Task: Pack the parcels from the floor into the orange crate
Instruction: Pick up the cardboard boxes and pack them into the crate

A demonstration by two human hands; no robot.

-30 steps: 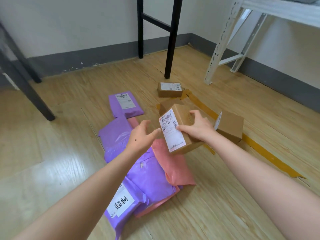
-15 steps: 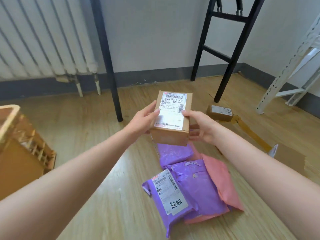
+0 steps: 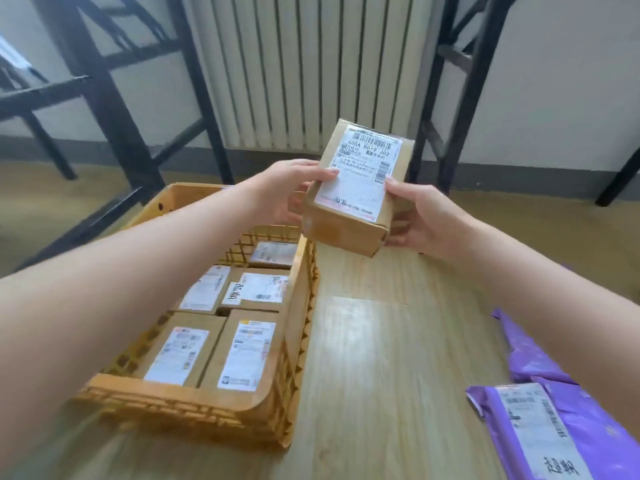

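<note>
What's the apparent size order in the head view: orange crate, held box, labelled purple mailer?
1. orange crate, clearly largest.
2-3. held box and labelled purple mailer: look alike; mailer is cropped and nearer, so unranked.

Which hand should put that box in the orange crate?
Probably the left hand: it grips the brown cardboard box right above the orange plastic crate, while the right hand holds the side away from it, over floor.

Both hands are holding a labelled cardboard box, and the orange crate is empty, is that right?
Not quite. The head view shows the orange crate is not empty: at least five labelled boxes lie inside it. The rest holds: the left hand and right hand both grip the labelled cardboard box.
</note>
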